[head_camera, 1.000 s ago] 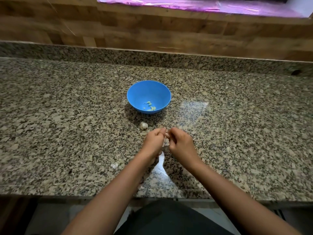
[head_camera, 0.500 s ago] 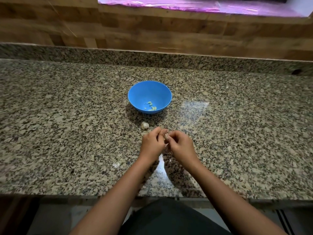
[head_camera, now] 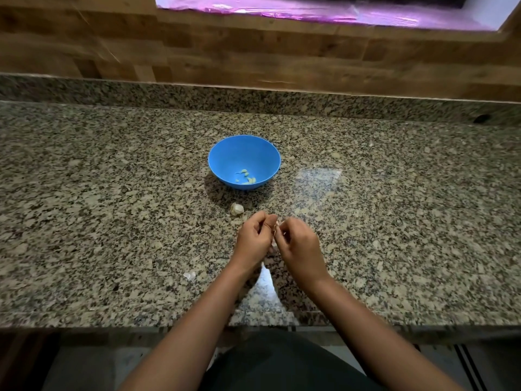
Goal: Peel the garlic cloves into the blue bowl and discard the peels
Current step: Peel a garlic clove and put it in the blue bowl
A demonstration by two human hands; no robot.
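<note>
fingertips of the left hand (head_camera: 255, 239) and right hand (head_camera: 298, 244) are pinched on 1 small garlic clove (head_camera: 276, 224), near the blue bowl (head_camera: 222, 153). judged light, firm, with papery, slippery skin; best gripped at its ends. another clove (head_camera: 236, 209) lies beside the bowl.

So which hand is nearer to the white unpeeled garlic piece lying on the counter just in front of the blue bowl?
Left. The left hand is just below the white unpeeled garlic piece, slightly to its right. The right hand is farther to the right.
</note>
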